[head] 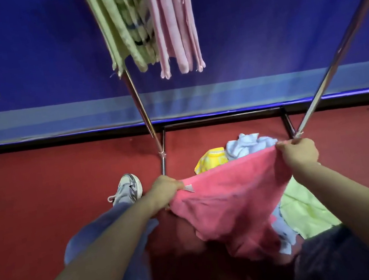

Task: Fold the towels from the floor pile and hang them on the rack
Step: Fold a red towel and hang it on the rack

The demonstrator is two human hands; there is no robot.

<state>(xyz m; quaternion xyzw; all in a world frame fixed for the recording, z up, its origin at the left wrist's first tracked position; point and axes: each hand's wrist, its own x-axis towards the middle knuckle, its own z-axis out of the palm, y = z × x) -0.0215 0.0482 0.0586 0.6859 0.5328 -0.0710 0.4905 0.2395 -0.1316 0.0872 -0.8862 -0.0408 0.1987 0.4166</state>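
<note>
I hold the pink towel [231, 195] stretched between my hands above the floor pile [247, 148]: my left hand [165, 187] pinches one top corner by the white tag, my right hand [299, 153] grips the other, fingers curled tight on the cloth. The towel sags between them, its lower part bunched. I judge I am at the opening-out step, before any fold. Next I need to shake it flat and bring the corners together evenly, then lift it to the rack [142, 107], where green towels [123, 33] and pale pink towels [175, 25] already hang.
</note>
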